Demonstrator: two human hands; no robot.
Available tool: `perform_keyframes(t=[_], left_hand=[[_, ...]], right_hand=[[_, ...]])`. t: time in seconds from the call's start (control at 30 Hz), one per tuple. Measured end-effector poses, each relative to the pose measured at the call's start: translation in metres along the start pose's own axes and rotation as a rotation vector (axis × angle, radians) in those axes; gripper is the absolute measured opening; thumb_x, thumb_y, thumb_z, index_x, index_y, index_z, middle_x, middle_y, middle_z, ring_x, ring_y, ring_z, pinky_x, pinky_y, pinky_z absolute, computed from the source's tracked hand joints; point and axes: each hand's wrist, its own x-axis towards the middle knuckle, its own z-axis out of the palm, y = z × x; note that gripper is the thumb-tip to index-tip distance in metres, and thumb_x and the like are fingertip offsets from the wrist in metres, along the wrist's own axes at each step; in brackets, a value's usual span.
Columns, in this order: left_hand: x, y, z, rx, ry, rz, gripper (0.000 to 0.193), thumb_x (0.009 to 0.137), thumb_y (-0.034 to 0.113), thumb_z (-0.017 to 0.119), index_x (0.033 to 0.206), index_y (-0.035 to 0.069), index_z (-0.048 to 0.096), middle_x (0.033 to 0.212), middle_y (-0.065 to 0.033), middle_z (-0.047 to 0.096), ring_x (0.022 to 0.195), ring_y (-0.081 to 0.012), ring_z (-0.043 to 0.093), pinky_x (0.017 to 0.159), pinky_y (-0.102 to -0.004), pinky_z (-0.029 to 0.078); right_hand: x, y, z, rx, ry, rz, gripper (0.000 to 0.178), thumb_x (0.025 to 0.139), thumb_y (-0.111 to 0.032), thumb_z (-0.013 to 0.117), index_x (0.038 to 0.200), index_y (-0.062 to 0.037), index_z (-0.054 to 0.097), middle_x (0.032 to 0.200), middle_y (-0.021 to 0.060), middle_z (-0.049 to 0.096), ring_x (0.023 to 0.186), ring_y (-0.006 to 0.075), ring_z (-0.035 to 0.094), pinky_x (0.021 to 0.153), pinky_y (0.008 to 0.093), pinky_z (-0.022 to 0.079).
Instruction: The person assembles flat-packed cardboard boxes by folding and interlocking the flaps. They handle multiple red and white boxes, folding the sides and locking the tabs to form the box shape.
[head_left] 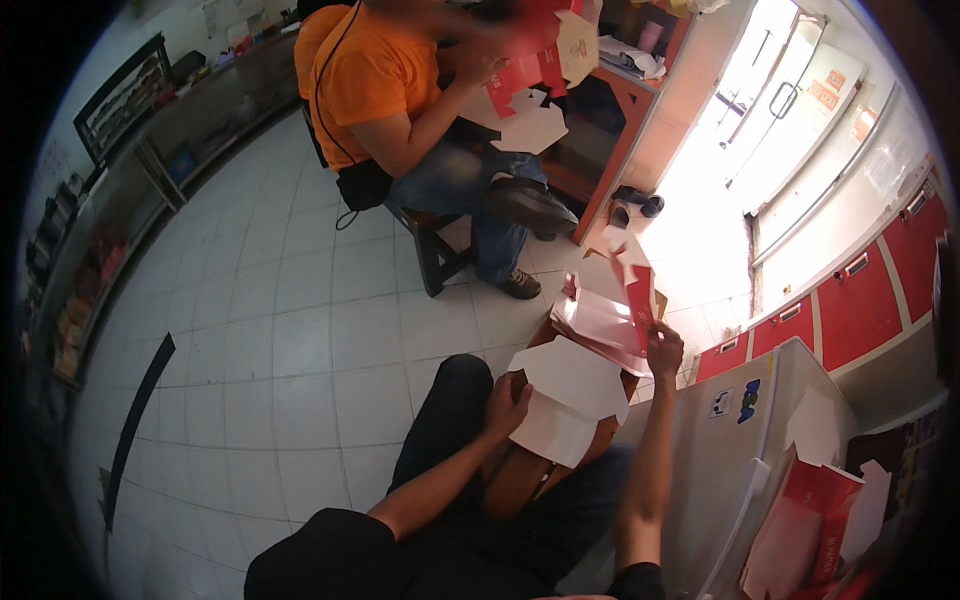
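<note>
On a brown wooden stool [510, 480] between my knees lies an unfolded cardboard box blank [570, 395], its plain white side up. My left hand [508, 404] is closed on the left edge of this blank. To the right, my right hand [664, 350] grips a raised red and white cardboard flap [636, 290], which stands up beside a partly folded carton [598, 318] with a pale inside. Whether that flap belongs to the carton or to a separate piece I cannot tell. The white blank overlaps the near side of the carton.
A co-worker in an orange shirt [372, 85] sits ahead on a dark stool [432, 250], handling red and white cardboard [525, 75]. A small white fridge [690, 450] stands close at my right, with red cartons [815, 520] beside it. Red drawers [860, 285] line the right wall.
</note>
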Motion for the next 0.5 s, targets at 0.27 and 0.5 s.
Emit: perform_keyframes(t=[0.27, 0.5], left_hand=[[0.005, -0.014, -0.006, 0.050, -0.079, -0.061, 0.053, 0.088, 0.027, 0.068, 0.122, -0.007, 0.045, 0.112, -0.0231, 0.056, 0.104, -0.0357, 0.058, 0.090, -0.0419, 0.047], [-0.006, 0.030, -0.018, 0.111, 0.075, -0.106, 0.058, 0.086, 0.023, 0.069, 0.127, -0.007, 0.043, 0.120, -0.0242, 0.050, 0.107, -0.0346, 0.055, 0.091, -0.0402, 0.044]], right_hand=[[0.006, -0.035, -0.009, 0.082, 0.000, 0.021, 0.026, 0.091, -0.030, 0.064, 0.104, -0.0083, 0.072, 0.087, 0.0120, 0.073, 0.077, 0.0188, 0.070, 0.069, 0.0345, 0.052], [0.013, -0.024, -0.023, -0.011, -0.124, 0.121, 0.036, 0.090, -0.043, 0.060, 0.110, -0.0155, 0.072, 0.107, 0.0099, 0.071, 0.097, 0.0296, 0.068, 0.085, 0.0399, 0.052]])
